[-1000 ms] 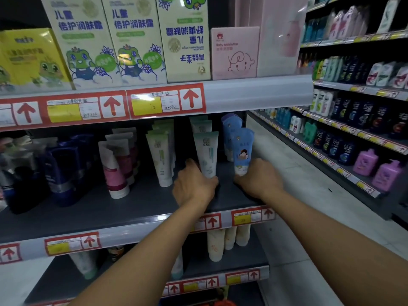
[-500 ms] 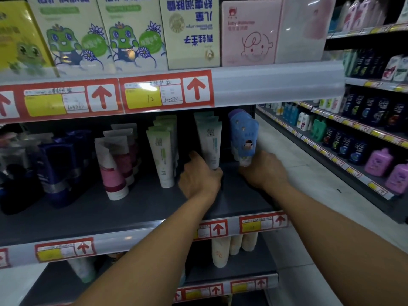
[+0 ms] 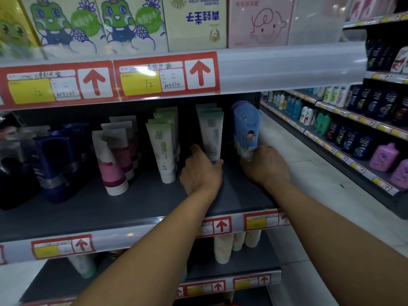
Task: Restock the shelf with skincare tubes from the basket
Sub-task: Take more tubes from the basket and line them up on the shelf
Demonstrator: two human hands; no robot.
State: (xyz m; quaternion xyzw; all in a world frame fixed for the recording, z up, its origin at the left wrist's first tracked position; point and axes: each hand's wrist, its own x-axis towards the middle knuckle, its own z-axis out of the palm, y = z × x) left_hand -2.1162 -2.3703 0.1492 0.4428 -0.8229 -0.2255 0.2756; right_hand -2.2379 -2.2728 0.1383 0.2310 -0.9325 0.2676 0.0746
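My left hand holds the bottom of the white and green tube, fingers and thumb curled round its cap, so it stands up straight. At about three o'clock from it, my right hand pinches the bottom of the blue tube, at the front of its row on the shelf, face out. I can't see the basket.

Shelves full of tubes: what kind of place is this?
Most likely a shop's skincare aisle: price labels with red arrows line the shelf edge, tubes stand in rows, and shampoo bottles fill the next shelving.
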